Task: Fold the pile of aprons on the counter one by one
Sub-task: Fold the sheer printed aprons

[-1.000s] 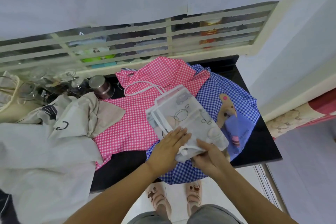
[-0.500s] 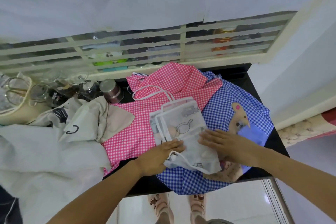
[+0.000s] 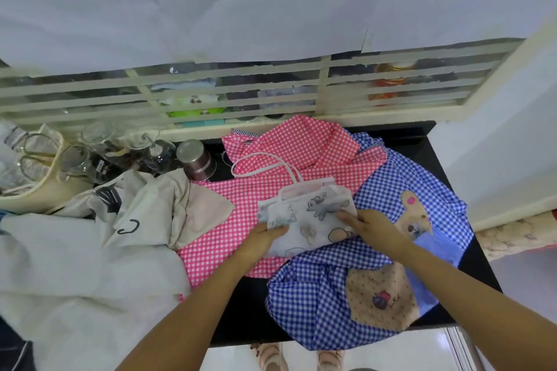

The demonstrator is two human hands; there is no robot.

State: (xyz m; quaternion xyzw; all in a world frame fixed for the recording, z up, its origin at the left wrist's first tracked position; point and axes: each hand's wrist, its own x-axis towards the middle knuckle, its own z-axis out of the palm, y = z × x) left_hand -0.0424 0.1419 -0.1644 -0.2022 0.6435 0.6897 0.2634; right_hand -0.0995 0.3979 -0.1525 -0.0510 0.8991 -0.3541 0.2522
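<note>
Worktop (image 3: 250, 304), black. I am taking the pink checked apron (image 3: 229, 238), which is lying spread over its middle, as my reference.

- Folded white apron (image 3: 313, 220), printed with small animals: it is sitting on the pink checked apron's right edge, partly overlapping the blue checked apron (image 3: 391, 178) that is lying to the right of the pink one. Its white strap loop (image 3: 259, 159) is trailing back over the pink cloth.
- Left grip (image 3: 265, 238), a bare hand: it is pinching the near-left corner of the folded white apron, thumb on top and fingers tucked out of sight beneath the cloth.
- Right grip (image 3: 370, 226), also bare: its fingers (image 3: 346, 215) are lying fairly straight along the white apron's right side, pressing it down. I am seeing no cloth caught between them.
- Cream aprons (image 3: 75, 265): they are lying heaped and unfolded to the left of the pink checked apron, one flap overlapping its left edge.
- Steel cup (image 3: 197, 159): it is standing at the pink apron's far-left corner, just beside the cloth. Glass jars (image 3: 156, 150) are standing further left of the cup.
- Window grille (image 3: 241, 93): it is running along behind the pink apron.
- Blue checked apron: its near portion, with a beige patch, is hanging over the worktop's front edge, to the near right of the pink one.
</note>
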